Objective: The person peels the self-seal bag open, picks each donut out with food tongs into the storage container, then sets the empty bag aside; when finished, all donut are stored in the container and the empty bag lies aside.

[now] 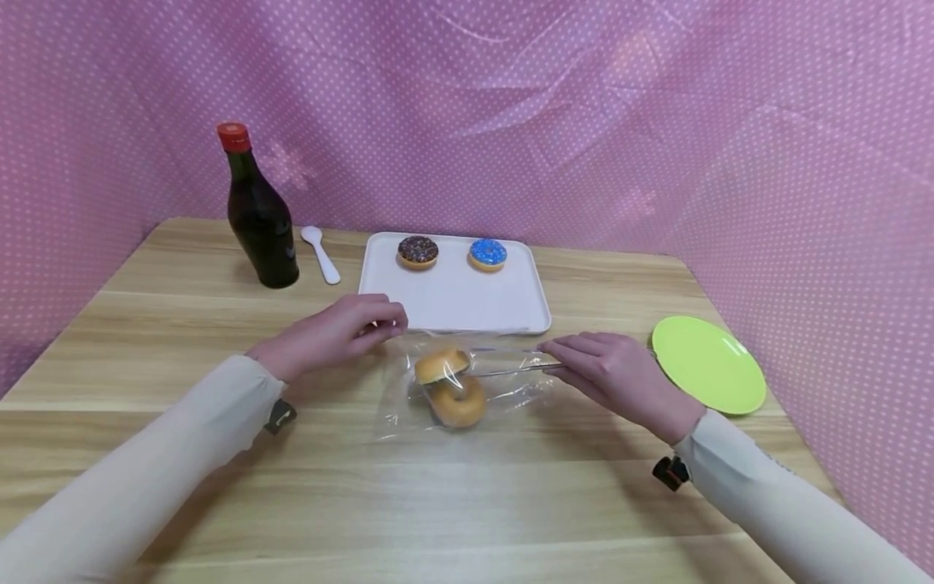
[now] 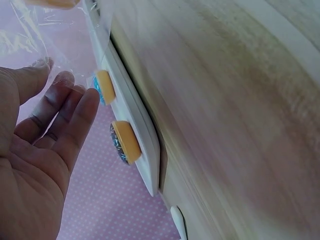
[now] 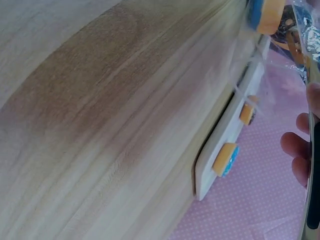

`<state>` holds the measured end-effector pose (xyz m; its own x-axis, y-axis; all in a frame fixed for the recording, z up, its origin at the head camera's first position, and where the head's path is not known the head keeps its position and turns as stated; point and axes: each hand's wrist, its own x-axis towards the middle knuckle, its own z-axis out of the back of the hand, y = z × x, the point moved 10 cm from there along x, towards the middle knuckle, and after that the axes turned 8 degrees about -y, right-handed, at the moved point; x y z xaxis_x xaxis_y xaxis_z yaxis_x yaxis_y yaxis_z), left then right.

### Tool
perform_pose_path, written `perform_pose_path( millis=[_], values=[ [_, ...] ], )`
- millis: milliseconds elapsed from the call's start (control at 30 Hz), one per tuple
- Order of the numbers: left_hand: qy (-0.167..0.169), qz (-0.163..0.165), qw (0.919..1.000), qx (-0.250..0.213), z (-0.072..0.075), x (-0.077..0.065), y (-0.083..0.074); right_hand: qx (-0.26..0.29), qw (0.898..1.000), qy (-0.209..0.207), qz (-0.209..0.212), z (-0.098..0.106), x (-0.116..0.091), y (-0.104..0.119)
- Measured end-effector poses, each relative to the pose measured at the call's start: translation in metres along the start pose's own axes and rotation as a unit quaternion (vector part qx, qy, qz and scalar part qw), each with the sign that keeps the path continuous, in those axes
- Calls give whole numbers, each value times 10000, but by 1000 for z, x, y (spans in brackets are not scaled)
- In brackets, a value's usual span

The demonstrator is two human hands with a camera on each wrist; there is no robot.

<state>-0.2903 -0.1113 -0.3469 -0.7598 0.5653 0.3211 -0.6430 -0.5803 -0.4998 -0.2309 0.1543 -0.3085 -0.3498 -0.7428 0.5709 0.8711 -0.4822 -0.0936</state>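
Observation:
A clear plastic bag [image 1: 514, 397] lies in front of the tray. Two doughnuts are in it: a tilted doughnut [image 1: 435, 367] above a lower doughnut [image 1: 457, 404], plain sides up. My left hand [image 1: 350, 331] pinches film at the bag's upper left with bent fingers; in the left wrist view the film runs to the thumb tip. My right hand [image 1: 609, 369] grips metal tongs [image 1: 514, 371], whose dark handle shows in the right wrist view. The tongs point left towards the tilted doughnut; film glare obscures the contact. Blue icing [image 3: 256, 14] shows under one bagged doughnut.
Behind the bag is a white tray [image 1: 456, 302] with a chocolate doughnut [image 1: 417, 252] and a blue-iced doughnut [image 1: 487, 255]. A dark bottle [image 1: 261, 215] and white spoon [image 1: 321, 254] are at back left. Right of my right hand sits a green plate [image 1: 708, 365]. Pink dotted cloth surrounds the wooden table.

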Motion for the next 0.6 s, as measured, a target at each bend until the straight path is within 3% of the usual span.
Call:
perform_pose_path(
  millis=[367, 600],
  values=[
    [44, 53, 10000, -5, 0, 2, -3, -211, 9994, -119, 238, 2, 8, 6],
    [-11, -16, 10000, -50, -1, 1, -5, -842, 9941, -17, 682, -7, 12, 16]
  ],
)
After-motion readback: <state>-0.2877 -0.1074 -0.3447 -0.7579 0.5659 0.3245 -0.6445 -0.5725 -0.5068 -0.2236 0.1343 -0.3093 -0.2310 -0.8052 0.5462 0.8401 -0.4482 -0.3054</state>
